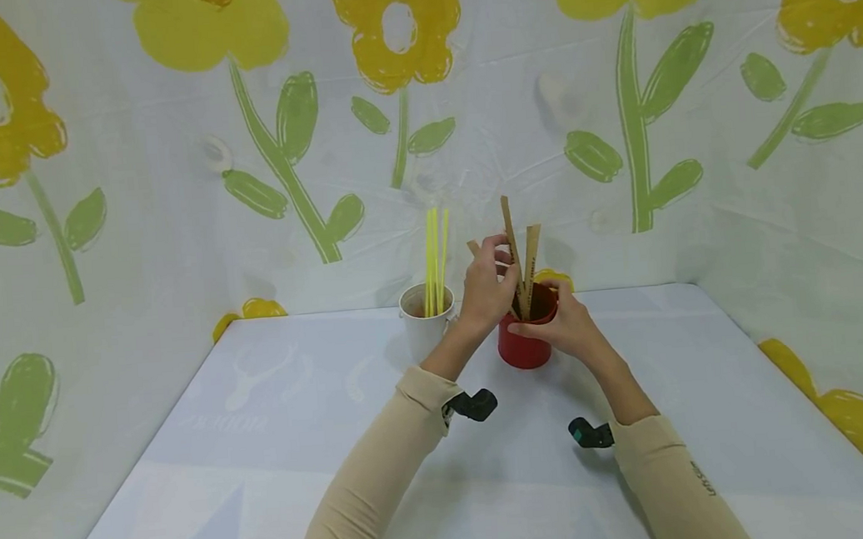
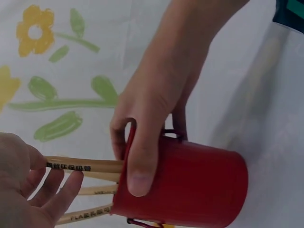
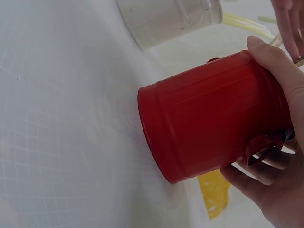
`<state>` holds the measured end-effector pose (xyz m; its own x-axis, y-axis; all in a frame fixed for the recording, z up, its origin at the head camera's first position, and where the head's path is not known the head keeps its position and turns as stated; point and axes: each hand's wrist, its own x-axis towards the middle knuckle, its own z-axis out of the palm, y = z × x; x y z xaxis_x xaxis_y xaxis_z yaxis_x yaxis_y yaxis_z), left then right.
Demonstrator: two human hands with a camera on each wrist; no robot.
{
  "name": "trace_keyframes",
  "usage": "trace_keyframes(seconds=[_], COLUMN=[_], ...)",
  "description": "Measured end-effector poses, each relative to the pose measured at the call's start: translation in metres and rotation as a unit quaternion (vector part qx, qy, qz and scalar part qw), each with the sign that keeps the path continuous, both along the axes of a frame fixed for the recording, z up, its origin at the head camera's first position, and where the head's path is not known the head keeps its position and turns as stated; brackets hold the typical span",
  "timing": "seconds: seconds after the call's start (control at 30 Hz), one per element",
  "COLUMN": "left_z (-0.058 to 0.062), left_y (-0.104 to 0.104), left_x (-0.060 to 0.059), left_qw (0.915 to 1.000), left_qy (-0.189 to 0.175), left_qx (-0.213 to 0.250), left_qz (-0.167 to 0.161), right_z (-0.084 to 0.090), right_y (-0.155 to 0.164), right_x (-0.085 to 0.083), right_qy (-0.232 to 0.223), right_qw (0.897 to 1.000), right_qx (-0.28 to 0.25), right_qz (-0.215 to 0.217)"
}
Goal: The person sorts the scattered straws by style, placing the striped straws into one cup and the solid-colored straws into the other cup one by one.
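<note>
Right hand (image 1: 566,325) clasps the glossy red ribbed metal cup (image 1: 526,338), thumb hooked over the rim, steadying it on the pale cloth-covered desk (image 1: 264,448). Left hand (image 1: 487,286) pinches one of the flat tan wooden sticks (image 1: 512,243) standing inside (printed lettering along them). White cup (image 1: 423,316) of thin yellow straws (image 1: 434,257) stands just beside.

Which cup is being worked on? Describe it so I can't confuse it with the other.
At the back middle of the white table stand two cups. It is the red cup, gripped by the right hand, holding brown wooden sticks, not yellow straws.
</note>
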<state>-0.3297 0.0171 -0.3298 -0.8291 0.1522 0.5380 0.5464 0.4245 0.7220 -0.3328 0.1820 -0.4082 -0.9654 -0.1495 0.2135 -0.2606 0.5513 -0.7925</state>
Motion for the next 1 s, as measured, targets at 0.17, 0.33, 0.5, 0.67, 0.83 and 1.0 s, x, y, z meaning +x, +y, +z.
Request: trace_keyframes(seconds=[0.17,0.33,0.5,0.67,0.83,1.0], left_z=[-0.010,-0.015,-0.019,-0.020,-0.021,-0.025], left_y=[0.002,0.000,-0.003,-0.008,-0.014,-0.021], left_x=[-0.002,-0.001,-0.003,-0.004,-0.003,-0.001], left_qw=[0.9997,0.9996,0.9998,0.9988,0.9986,0.9993], left_qy=[-0.012,-0.017,-0.018,-0.027,-0.018,-0.010], left_qx=[-0.020,-0.021,-0.005,0.040,0.045,0.029], left_qz=[0.007,0.005,0.007,-0.015,-0.023,-0.022], right_z=[0.000,0.000,0.000,0.000,-0.001,-0.001], right_y=[-0.002,-0.003,-0.002,-0.001,-0.001,0.000], right_x=[0.000,-0.001,-0.002,-0.002,-0.002,-0.002], right_qy=[0.003,0.007,0.010,0.004,0.001,0.004], right_qw=[1.000,1.000,1.000,1.000,1.000,1.000], right_qx=[0.003,0.007,0.004,0.000,0.002,-0.002], right_qz=[-0.002,-0.003,-0.001,-0.001,-0.004,-0.004])
